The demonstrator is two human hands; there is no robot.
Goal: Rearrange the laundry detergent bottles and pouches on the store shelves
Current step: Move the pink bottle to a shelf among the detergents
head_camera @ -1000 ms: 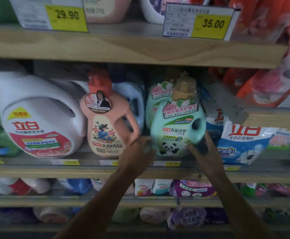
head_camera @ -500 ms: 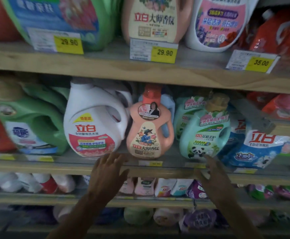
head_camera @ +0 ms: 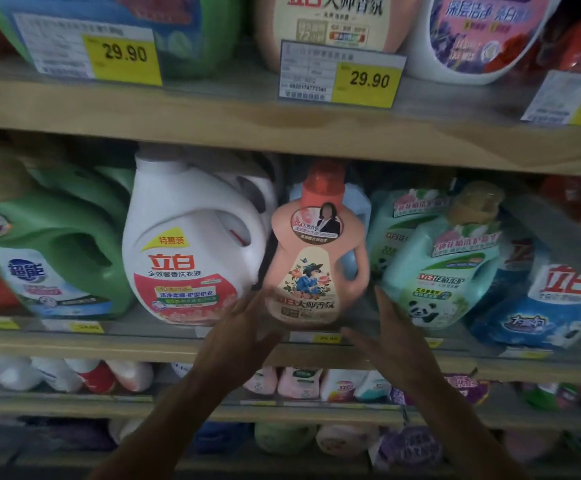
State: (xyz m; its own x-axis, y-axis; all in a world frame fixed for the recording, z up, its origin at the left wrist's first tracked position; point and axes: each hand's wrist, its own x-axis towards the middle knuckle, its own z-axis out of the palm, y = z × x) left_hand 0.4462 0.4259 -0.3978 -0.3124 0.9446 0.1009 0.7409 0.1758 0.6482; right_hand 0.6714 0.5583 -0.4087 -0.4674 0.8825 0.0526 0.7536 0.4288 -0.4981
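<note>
A peach detergent bottle (head_camera: 313,265) with a red cap stands upright at the middle of the wooden shelf (head_camera: 109,346). My left hand (head_camera: 240,336) is open at its lower left corner, fingers spread close to the base. My right hand (head_camera: 391,336) is open at its lower right, fingertips reaching up into the gap between the peach bottle and a teal panda-label bottle (head_camera: 445,271). I cannot tell whether either hand touches the bottle. A large white bottle (head_camera: 185,244) leans just left of the peach one.
A green bottle (head_camera: 50,251) sits at the left and a blue-white pouch (head_camera: 552,306) at the right. The upper shelf (head_camera: 213,116) carries more bottles and yellow price tags (head_camera: 368,79). Lower shelves hold several small bottles and pouches.
Both hands left the teal panda-label bottle and moved left; they now flank the base of the peach bottle. The view has shifted left and closer.
</note>
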